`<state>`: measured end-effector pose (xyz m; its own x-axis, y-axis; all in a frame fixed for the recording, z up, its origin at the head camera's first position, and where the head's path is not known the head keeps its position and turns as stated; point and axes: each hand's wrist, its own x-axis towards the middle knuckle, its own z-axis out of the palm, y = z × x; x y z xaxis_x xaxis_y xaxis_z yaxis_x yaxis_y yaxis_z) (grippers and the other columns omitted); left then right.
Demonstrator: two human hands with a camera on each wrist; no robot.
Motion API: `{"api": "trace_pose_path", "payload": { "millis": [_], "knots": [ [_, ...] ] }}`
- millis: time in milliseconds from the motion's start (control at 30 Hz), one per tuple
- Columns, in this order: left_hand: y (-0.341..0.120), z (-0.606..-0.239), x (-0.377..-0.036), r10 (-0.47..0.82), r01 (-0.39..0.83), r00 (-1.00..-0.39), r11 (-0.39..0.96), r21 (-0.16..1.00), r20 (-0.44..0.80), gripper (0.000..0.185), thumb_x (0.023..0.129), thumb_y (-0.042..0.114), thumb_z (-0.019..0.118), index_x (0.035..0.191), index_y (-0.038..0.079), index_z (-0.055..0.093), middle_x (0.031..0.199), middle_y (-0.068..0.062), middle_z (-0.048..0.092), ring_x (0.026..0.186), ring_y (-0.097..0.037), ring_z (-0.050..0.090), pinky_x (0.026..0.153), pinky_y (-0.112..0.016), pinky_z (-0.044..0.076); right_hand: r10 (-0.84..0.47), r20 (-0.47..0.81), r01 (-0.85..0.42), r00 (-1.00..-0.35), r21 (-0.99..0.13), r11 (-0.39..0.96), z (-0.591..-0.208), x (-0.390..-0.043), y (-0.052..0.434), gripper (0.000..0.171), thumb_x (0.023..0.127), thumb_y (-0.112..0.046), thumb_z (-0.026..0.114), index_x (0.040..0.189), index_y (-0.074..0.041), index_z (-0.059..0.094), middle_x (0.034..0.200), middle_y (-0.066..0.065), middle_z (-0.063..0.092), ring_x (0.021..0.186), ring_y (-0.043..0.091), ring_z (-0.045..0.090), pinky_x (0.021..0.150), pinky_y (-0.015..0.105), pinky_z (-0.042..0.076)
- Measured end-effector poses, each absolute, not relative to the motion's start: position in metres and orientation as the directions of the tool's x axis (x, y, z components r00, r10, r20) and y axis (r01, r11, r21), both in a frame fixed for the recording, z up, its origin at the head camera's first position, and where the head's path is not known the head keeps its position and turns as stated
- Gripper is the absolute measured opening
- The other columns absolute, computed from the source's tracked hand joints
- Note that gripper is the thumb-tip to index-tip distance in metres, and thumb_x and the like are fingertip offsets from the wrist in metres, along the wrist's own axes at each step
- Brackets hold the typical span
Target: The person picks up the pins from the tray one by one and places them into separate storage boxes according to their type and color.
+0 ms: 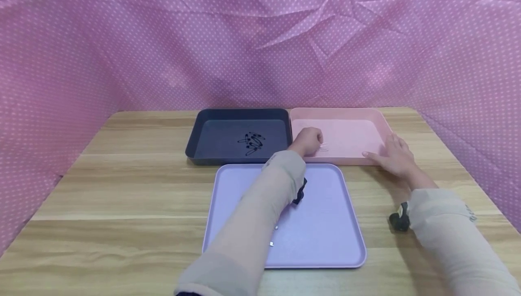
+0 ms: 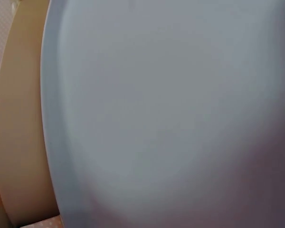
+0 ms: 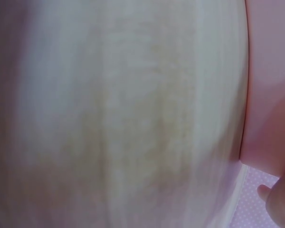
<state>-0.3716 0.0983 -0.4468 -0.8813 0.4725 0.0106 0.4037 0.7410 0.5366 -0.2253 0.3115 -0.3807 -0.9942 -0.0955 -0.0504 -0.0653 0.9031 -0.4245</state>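
Observation:
My left hand [image 1: 309, 141] reaches across the lavender tray [image 1: 338, 223] into the pink tray [image 1: 354, 133]. Its fingers are curled, and a thin silver pin [image 1: 324, 148] shows at its fingertips, low over the tray floor. My right hand [image 1: 394, 156] lies flat with straight fingers on the pink tray's front right rim. The dark blue tray [image 1: 215, 138] to the left holds a small heap of black pins [image 1: 252, 143]. The left wrist view is a blur of the lavender tray [image 2: 171, 114]. The right wrist view shows blurred table wood [image 3: 123, 114] and the pink tray's edge [image 3: 270, 95].
Two tiny silver bits [image 1: 272, 243] lie on the lavender tray beside my left forearm. The wooden table [image 1: 122, 187] is enclosed by pink dotted cloth [image 1: 260, 38] at the back and sides. Black wrist cameras [image 1: 400, 220] hang under both forearms.

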Motion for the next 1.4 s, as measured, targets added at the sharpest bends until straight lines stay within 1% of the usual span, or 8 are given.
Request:
{"api": "trace_pose_path", "payload": {
  "millis": [100, 200, 300, 533, 767, 867, 1100, 1400],
  "knots": [
    [0.099, -0.440, -0.361, 0.426, 0.384, -0.904, 0.781, 0.493, 0.030, 0.021, 0.066, -0.005, 0.055, 0.068, 0.015, 0.059, 0.073, 0.005, 0.057, 0.075, -0.010, 0.051, 0.071, -0.021, 0.040, -0.098, -0.045, -0.070, -0.994, -0.429, 0.901, -0.381, -0.225, 0.311, 0.099, 0.082, -0.055, 0.041, 0.127, 0.017, -0.011, 0.130, 0.037, -0.012, 0.119, 0.050, -0.008, 0.091, 0.061, -0.002],
    [0.119, -0.495, -0.412, 0.394, 0.351, -0.919, 0.832, 0.430, -0.011, 0.015, 0.073, 0.004, 0.059, 0.071, 0.019, 0.060, 0.075, 0.008, 0.057, 0.077, -0.010, 0.052, 0.071, -0.023, 0.041, -0.100, -0.041, -0.073, -0.994, -0.432, 0.899, -0.381, -0.225, 0.310, 0.099, 0.083, -0.054, 0.041, 0.126, 0.018, -0.011, 0.130, 0.037, -0.012, 0.120, 0.049, -0.009, 0.091, 0.060, -0.003],
    [0.139, -0.563, -0.471, 0.394, 0.392, -0.916, 0.839, 0.376, 0.076, 0.016, 0.072, 0.012, 0.061, 0.064, 0.024, 0.055, 0.066, 0.011, 0.052, 0.067, -0.010, 0.048, 0.063, -0.024, 0.040, -0.102, -0.042, -0.074, -0.994, -0.431, 0.899, -0.380, -0.225, 0.310, 0.099, 0.083, -0.054, 0.041, 0.126, 0.018, -0.011, 0.130, 0.038, -0.013, 0.120, 0.049, -0.009, 0.092, 0.060, -0.003],
    [0.123, -0.509, -0.421, 0.394, 0.401, -0.915, 0.858, 0.320, 0.091, 0.014, 0.070, 0.004, 0.054, 0.064, 0.017, 0.054, 0.064, 0.005, 0.052, 0.064, -0.013, 0.050, 0.060, -0.025, 0.041, -0.100, -0.037, -0.074, -0.994, -0.438, 0.896, -0.381, -0.226, 0.311, 0.098, 0.083, -0.053, 0.041, 0.127, 0.017, -0.010, 0.131, 0.037, -0.012, 0.120, 0.049, -0.008, 0.091, 0.060, -0.003],
    [0.132, -0.550, -0.461, 0.435, 0.454, -0.891, 0.841, 0.294, 0.133, 0.017, 0.067, 0.007, 0.057, 0.061, 0.021, 0.050, 0.059, 0.008, 0.048, 0.056, -0.011, 0.046, 0.053, -0.023, 0.038, -0.095, -0.014, -0.080, -0.995, -0.439, 0.895, -0.382, -0.226, 0.311, 0.099, 0.082, -0.054, 0.042, 0.127, 0.017, -0.008, 0.131, 0.037, -0.010, 0.119, 0.050, -0.007, 0.091, 0.061, -0.002],
    [0.127, -0.528, -0.443, 0.445, 0.461, -0.887, 0.834, 0.303, 0.127, 0.016, 0.067, 0.005, 0.055, 0.062, 0.020, 0.052, 0.061, 0.008, 0.049, 0.057, -0.010, 0.047, 0.055, -0.023, 0.039, -0.092, -0.016, -0.075, -0.996, -0.436, 0.897, -0.382, -0.226, 0.312, 0.099, 0.082, -0.055, 0.043, 0.127, 0.017, -0.008, 0.131, 0.037, -0.010, 0.119, 0.050, -0.007, 0.091, 0.061, -0.002],
    [0.080, -0.379, -0.310, 0.458, 0.411, -0.889, 0.804, 0.431, -0.006, 0.016, 0.081, 0.002, 0.047, 0.070, 0.010, 0.054, 0.067, 0.002, 0.051, 0.067, -0.011, 0.049, 0.064, -0.019, 0.039, -0.102, -0.011, -0.087, -0.995, -0.441, 0.893, -0.384, -0.226, 0.314, 0.099, 0.082, -0.054, 0.043, 0.127, 0.018, -0.009, 0.131, 0.037, -0.009, 0.119, 0.051, -0.006, 0.091, 0.060, -0.002],
    [0.050, -0.344, -0.276, 0.534, 0.501, -0.844, 0.761, 0.412, 0.039, 0.012, 0.083, 0.007, 0.050, 0.074, 0.009, 0.058, 0.071, 0.001, 0.054, 0.067, -0.011, 0.047, 0.062, -0.019, 0.038, -0.098, -0.025, -0.077, -0.995, -0.436, 0.896, -0.382, -0.227, 0.314, 0.101, 0.081, -0.056, 0.043, 0.127, 0.017, -0.010, 0.131, 0.038, -0.010, 0.118, 0.052, -0.006, 0.089, 0.063, -0.001]
  ]
}}
